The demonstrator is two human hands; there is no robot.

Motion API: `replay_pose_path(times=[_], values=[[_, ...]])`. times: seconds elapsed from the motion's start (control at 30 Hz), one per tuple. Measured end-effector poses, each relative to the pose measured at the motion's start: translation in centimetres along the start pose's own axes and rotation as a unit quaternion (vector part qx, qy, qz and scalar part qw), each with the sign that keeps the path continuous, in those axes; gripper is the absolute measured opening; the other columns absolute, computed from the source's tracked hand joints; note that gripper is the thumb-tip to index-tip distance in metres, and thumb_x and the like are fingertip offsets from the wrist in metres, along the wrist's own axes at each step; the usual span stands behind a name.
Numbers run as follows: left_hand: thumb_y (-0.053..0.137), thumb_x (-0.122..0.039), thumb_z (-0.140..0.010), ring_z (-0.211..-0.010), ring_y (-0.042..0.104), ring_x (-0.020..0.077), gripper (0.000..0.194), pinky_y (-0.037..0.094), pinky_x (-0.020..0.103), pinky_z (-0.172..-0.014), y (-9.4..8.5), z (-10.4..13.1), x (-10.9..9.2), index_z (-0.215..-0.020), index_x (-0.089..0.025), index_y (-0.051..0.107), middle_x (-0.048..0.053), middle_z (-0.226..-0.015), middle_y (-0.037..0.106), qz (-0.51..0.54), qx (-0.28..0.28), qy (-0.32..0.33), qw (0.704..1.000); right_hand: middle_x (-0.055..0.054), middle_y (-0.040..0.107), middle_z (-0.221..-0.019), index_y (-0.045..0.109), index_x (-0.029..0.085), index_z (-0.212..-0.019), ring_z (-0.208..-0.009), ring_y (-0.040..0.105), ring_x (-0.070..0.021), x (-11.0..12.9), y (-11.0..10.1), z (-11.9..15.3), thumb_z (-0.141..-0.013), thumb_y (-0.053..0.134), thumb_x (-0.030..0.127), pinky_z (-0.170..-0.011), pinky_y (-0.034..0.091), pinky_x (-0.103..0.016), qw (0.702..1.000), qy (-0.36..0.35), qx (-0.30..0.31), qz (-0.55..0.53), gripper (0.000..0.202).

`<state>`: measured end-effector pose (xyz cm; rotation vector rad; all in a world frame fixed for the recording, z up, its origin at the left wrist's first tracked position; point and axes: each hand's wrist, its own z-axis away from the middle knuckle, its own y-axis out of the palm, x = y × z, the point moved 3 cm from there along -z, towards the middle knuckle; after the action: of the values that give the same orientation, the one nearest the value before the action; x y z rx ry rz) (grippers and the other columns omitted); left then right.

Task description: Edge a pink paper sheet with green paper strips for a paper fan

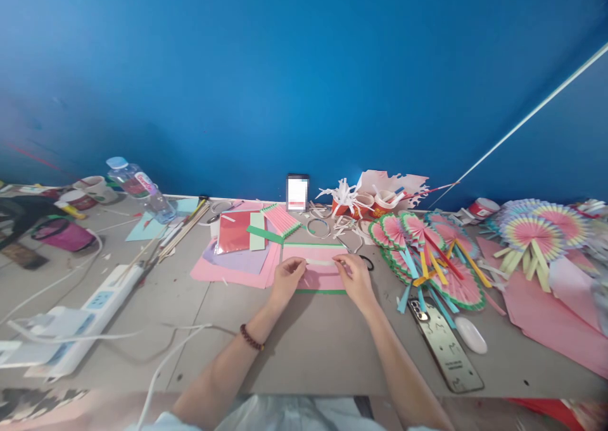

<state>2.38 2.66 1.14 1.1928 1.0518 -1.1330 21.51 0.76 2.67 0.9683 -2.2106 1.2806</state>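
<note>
A pink paper sheet [314,268] is pinned flat on the bench [304,349] by both hands, left hand [286,278] at nine o'clock, right hand [355,276] at three, fingers pinching a pale strip [320,262] taut across it.

Grey work table [304,349] set against a blue wall. Lying on it, from left: a white power strip [102,298] with trailing white cables, a clear plastic water bottle with a blue cap [137,187], and thin wooden sticks [183,228]. Centre: a stack of pink and lilac paper sheets [237,263] and a pink sheet edged in green [316,268]. Right: pink-and-green pleated paper fans [427,254], pastel rainbow paper fans [541,225], a phone in a pale patterned case [446,349], and, just beside it, a white oval mouse [470,334].
</note>
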Motion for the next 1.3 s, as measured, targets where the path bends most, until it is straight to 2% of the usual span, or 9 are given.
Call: replay_pose_path(times=[0.13, 0.3, 0.47, 0.67, 0.93, 1.17, 1.3], values=[[0.068, -0.035, -0.062, -0.050, 0.047, 0.0092, 0.020, 0.037, 0.021, -0.047, 0.4, 0.1, 0.4, -0.064, -0.015, 0.064, -0.001, -0.055, 0.057, -0.006, 0.022, 0.014, 1.000, -0.008, 0.064, -0.094, 0.064, 0.021, -0.092, -0.093, 0.058, -0.0225, 2.2, 0.2, 0.3, -0.087, 0.051, 0.022, -0.085, 0.045, -0.040, 0.998, -0.058, -0.020, 0.012, 0.015], [0.065, -0.029, -0.065, -0.054, 0.049, 0.0097, 0.014, 0.038, 0.021, -0.051, 0.9, 0.7, 0.4, -0.067, -0.015, 0.065, 0.001, -0.063, 0.061, -0.043, 0.039, 0.063, 0.996, -0.006, 0.064, -0.089, 0.063, 0.022, -0.092, -0.089, 0.057, -0.0206, 4.0, 1.1, 0.9, -0.088, 0.050, 0.018, -0.081, 0.047, -0.037, 0.995, -0.095, 0.002, -0.019, 0.015], [0.060, -0.027, -0.071, -0.057, 0.052, 0.0108, 0.013, 0.040, 0.022, -0.054, 1.2, 1.3, -0.2, -0.070, -0.016, 0.066, 0.003, -0.067, 0.064, -0.097, 0.062, 0.115, 0.987, -0.006, 0.065, -0.088, 0.064, 0.022, -0.092, -0.088, 0.058, -0.0208, 4.0, 1.5, 1.2, -0.088, 0.050, 0.018, -0.081, 0.047, -0.038, 0.995, -0.103, 0.006, -0.004, 0.015], [0.058, -0.025, -0.074, -0.057, 0.050, 0.0106, 0.012, 0.038, 0.021, -0.053, 1.3, 1.6, -0.6, -0.071, -0.017, 0.067, 0.002, -0.067, 0.063, -0.131, 0.068, 0.145, 0.978, -0.005, 0.067, -0.086, 0.065, 0.022, -0.091, -0.086, 0.059, -0.0199, 4.0, 1.5, 1.3, -0.088, 0.051, 0.018, -0.081, 0.047, -0.036, 0.993, -0.115, -0.008, 0.008, 0.015], [0.056, -0.027, -0.079, -0.059, 0.049, 0.0128, 0.015, 0.037, 0.023, -0.055, 1.3, 2.2, -1.2, -0.075, -0.019, 0.069, 0.003, -0.067, 0.062, -0.177, 0.086, 0.189, 0.962, -0.006, 0.067, -0.086, 0.066, 0.024, -0.090, -0.087, 0.059, -0.0218, 4.2, 1.4, 1.4, -0.088, 0.047, 0.021, -0.082, 0.047, -0.040, 0.994, -0.102, 0.019, 0.038, 0.020], [0.057, -0.026, -0.080, -0.060, 0.049, 0.0131, 0.014, 0.035, 0.024, -0.057, 1.4, 2.6, -1.7, -0.075, -0.020, 0.069, 0.003, -0.065, 0.060, -0.233, 0.092, 0.214, 0.944, -0.005, 0.066, -0.081, 0.064, 0.023, -0.084, -0.082, 0.058, -0.0209, 4.5, 1.3, 1.3, -0.086, 0.048, 0.017, -0.079, 0.047, -0.037, 0.993, -0.106, 0.030, 0.032, 0.018], [0.057, -0.025, -0.079, -0.059, 0.049, 0.0123, 0.013, 0.035, 0.023, -0.056, 1.5, 2.7, -1.7, -0.074, -0.020, 0.068, 0.002, -0.065, 0.059, -0.216, 0.094, 0.207, 0.950, -0.004, 0.064, -0.078, 0.061, 0.021, -0.078, -0.080, 0.058, -0.0198, 4.5, 1.3, 1.2, -0.083, 0.048, 0.015, -0.076, 0.047, -0.035, 0.997, -0.080, 0.008, -0.005, 0.015]])
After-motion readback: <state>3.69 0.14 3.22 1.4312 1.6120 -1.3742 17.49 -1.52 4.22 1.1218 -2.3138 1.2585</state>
